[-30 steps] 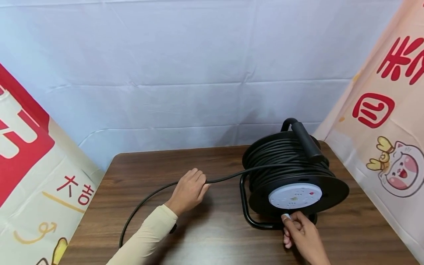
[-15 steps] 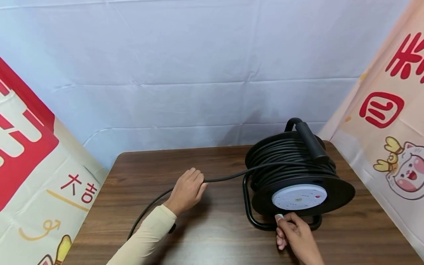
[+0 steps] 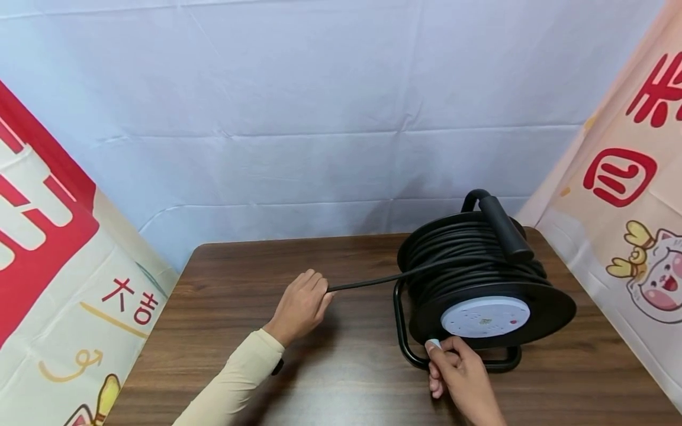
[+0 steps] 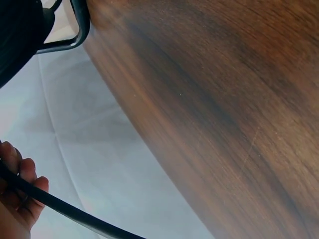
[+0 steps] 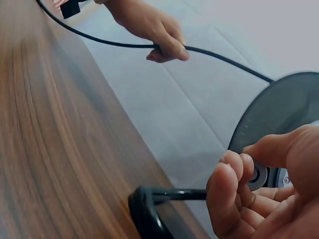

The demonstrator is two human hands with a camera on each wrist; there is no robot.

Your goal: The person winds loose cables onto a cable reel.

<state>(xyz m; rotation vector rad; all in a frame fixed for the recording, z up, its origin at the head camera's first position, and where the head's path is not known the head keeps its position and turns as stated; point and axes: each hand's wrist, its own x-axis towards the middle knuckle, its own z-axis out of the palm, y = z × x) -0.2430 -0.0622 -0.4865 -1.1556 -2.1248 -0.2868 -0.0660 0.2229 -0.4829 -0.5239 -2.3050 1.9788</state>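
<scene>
On the table's right stands a black cable reel (image 3: 549, 307), wound with black cable (image 3: 367, 283). Its near side carries a round white socket plate (image 3: 485, 317) with a red dot. My left hand (image 3: 301, 305) grips the cable left of the reel; in the left wrist view its fingers (image 4: 40, 185) curl round it. Between hand and reel the cable runs nearly straight. My right hand (image 3: 462, 376) pinches a small knob (image 5: 256, 177) low on the reel's near flange, mostly hidden by the fingers. Beyond the left hand, the head view hides the cable behind the sleeve.
The reel's black tube stand (image 3: 401, 325) rests on the brown wooden table (image 3: 362, 390), near the right edge. Its handle (image 3: 503, 231) rises at the top. A pale cloth (image 3: 298, 118) hangs behind, and printed cloths flank both sides.
My right hand has moved left along the reel's lower edge, and the socket plate's red dot has shifted clockwise. The cable slack left of my left hand has gone from the head view.
</scene>
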